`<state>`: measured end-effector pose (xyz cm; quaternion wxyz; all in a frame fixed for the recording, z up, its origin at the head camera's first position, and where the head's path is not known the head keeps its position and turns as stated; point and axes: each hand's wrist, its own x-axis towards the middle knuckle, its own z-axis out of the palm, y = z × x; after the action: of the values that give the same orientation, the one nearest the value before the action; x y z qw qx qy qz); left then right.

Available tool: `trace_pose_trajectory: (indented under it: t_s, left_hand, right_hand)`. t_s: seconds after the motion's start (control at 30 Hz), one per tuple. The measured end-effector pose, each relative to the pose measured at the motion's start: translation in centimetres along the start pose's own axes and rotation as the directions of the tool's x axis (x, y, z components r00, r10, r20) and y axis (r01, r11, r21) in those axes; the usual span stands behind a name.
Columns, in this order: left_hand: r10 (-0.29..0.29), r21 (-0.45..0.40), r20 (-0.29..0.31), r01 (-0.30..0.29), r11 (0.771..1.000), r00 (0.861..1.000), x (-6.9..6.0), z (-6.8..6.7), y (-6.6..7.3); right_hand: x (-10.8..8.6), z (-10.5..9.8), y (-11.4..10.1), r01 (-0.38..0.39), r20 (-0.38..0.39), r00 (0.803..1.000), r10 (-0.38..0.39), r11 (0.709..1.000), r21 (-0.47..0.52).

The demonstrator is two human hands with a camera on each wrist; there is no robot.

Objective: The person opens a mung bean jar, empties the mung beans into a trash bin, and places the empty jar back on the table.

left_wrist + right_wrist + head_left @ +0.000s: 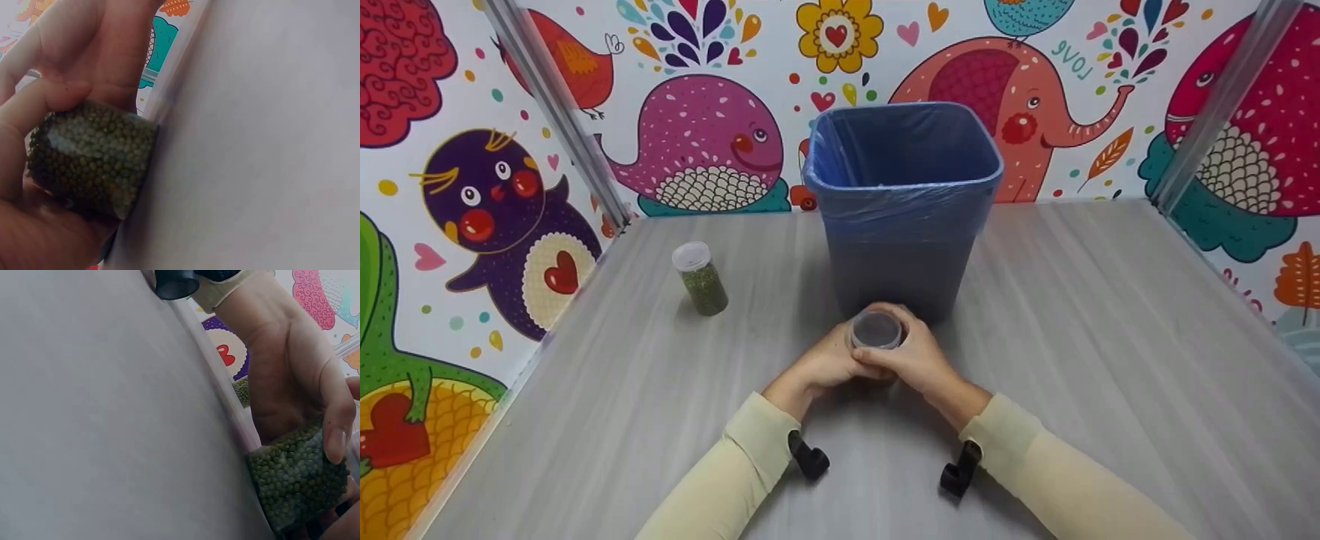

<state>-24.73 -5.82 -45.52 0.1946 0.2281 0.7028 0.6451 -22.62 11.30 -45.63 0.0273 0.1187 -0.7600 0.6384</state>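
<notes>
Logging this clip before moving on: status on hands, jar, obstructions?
Left hand and right hand both gripping clear jar. Upright, green beans inside. Blue bin close beyond; second jar off left, out of the way.

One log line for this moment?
left hand: grips jar; right hand: grips same jar; bin: beyond hands; second jar: left of bin

Head view looks forward-down; wrist views share the jar [95, 160], close-up.
</notes>
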Motion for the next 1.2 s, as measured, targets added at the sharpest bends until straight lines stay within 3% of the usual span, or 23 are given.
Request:
trace_pose_trajectory:
  t_s: [0.33, 0.53, 0.73, 1.2]
  left_hand:
    - [-0.003, 0.054, -0.039, 0.005, 0.999, 0.999, -0.1, 0.3, 0.2]
    - [0.029, 0.097, -0.024, -0.026, 0.995, 0.999, 0.1, 0.2, 0.1]
    - [0.006, 0.090, -0.035, -0.003, 0.996, 0.999, 0.0, 0.2, 0.2]
    - [0.028, 0.073, -0.032, -0.026, 0.997, 0.999, 0.0, 0.2, 0.1]
  right_hand:
    - [-0.6, 0.5, -0.3, -0.029, 0.004, 1.000, 0.029, 0.998, 0.049]
    - [-1.2, 1.2, -0.4, -0.031, -0.097, 0.995, 0.034, 0.999, 0.032]
    - [-1.4, 1.7, -0.6, -0.039, -0.175, 0.984, 0.032, 0.999, -0.034]
    - [-1.1, 1.6, -0.4, -0.014, -0.166, 0.986, 0.010, 1.000, -0.021]
